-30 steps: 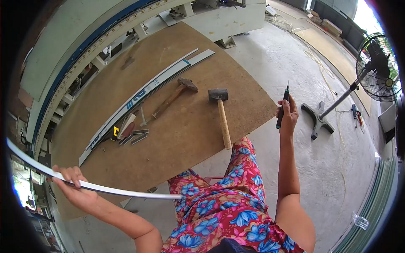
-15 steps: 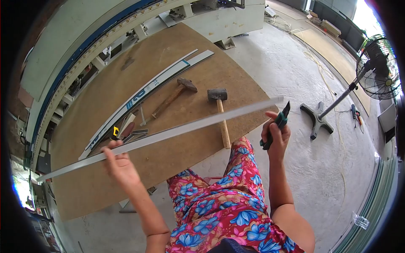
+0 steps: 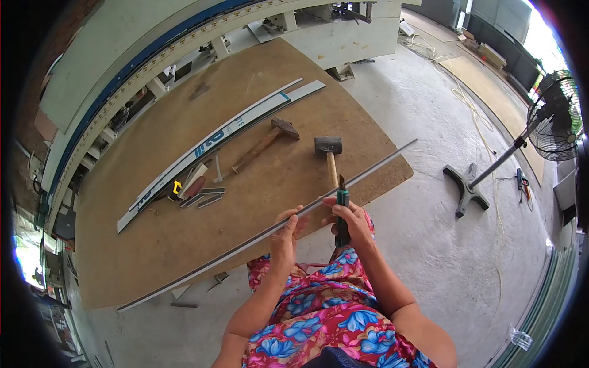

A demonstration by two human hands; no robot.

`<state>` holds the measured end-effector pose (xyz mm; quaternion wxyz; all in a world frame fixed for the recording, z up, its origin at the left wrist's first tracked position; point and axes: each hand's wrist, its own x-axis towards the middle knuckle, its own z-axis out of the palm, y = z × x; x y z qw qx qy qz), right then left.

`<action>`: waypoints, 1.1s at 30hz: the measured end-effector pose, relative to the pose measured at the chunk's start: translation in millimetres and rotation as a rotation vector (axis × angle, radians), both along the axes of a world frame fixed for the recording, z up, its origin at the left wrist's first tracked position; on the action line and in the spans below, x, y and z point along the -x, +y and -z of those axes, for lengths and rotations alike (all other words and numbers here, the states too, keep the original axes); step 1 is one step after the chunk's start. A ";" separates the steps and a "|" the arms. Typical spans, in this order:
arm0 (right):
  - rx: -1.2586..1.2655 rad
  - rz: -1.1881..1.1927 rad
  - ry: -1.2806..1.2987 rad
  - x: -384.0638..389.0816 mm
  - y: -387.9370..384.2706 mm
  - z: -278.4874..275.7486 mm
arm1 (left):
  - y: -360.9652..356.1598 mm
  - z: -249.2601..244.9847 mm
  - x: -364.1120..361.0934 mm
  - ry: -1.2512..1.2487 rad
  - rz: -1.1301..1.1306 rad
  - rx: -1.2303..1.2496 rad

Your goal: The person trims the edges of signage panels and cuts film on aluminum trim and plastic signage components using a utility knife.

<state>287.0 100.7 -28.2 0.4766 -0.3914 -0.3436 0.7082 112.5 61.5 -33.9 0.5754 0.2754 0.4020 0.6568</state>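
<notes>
A long, narrow metal strip [image 3: 202, 262] slants across the front of the brown board, its far right end above the board's right corner. Midway along it, my left hand [image 3: 284, 239] closes its fingers on the strip. Just to the right, my right hand [image 3: 351, 222] grips a green-and-black utility knife [image 3: 342, 197] with its dark blade pointing up. The fingers of that hand are also at the strip, though whether they pinch it is hidden. Beyond the knife lies a black-headed mallet [image 3: 328, 145], its wooden handle partly covered.
On the brown board [image 3: 147, 257] lie a wooden-handled hammer [image 3: 257, 150], long white strips with blue print [image 3: 227, 129], short metal pieces [image 3: 208, 199] and a yellow-handled tool [image 3: 177, 187]. A large machine [image 3: 141, 67] stands behind. A pedestal fan [image 3: 469, 187] is on the right.
The strip has come lower and closer to my body, turning more edge-on. My left hand moved right along it, and my right hand moved left with the knife, so both are now near each other.
</notes>
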 end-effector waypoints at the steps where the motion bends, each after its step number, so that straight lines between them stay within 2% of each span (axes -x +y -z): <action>1: 0.022 0.033 0.051 2.9 2.4 0.2 | -1.2 1.3 2.5 -0.034 0.023 0.022; 3: 0.066 0.099 0.151 7.6 6.5 -1.3 | -3.5 4.5 10.4 -0.105 0.070 0.066; 6: 0.096 0.150 0.109 9.4 14.6 -2.0 | -12.6 5.0 25.5 -0.182 -0.016 0.063; 9: 0.083 0.156 0.183 4.7 26.2 11.5 | -26.7 14.8 46.8 -0.210 -0.153 0.057; 14: 0.144 0.229 0.273 0.3 49.5 31.5 | -55.3 29.7 86.8 -0.476 -0.370 0.172; 16: 0.166 0.239 0.300 -1.7 54.8 29.8 | -68.1 39.4 111.0 -0.490 -0.372 0.101; 20: 0.180 0.271 0.185 -10.3 72.4 38.4 | -81.3 36.1 146.0 -0.496 -0.471 0.018; 23: 0.165 0.188 0.100 -23.8 84.2 47.1 | -82.8 13.3 147.6 -0.470 -0.499 -0.001; 26: 0.017 0.149 -0.167 -31.0 76.7 35.1 | -81.5 -0.2 140.3 -0.445 -0.455 -0.040; 30: -0.161 0.141 -0.673 -34.0 62.4 14.4 | -72.9 -5.8 124.6 -0.329 -0.443 -0.060; 33: -0.490 0.235 -0.774 -8.6 38.0 23.0 | -65.7 -9.6 111.1 -0.259 -0.400 -0.068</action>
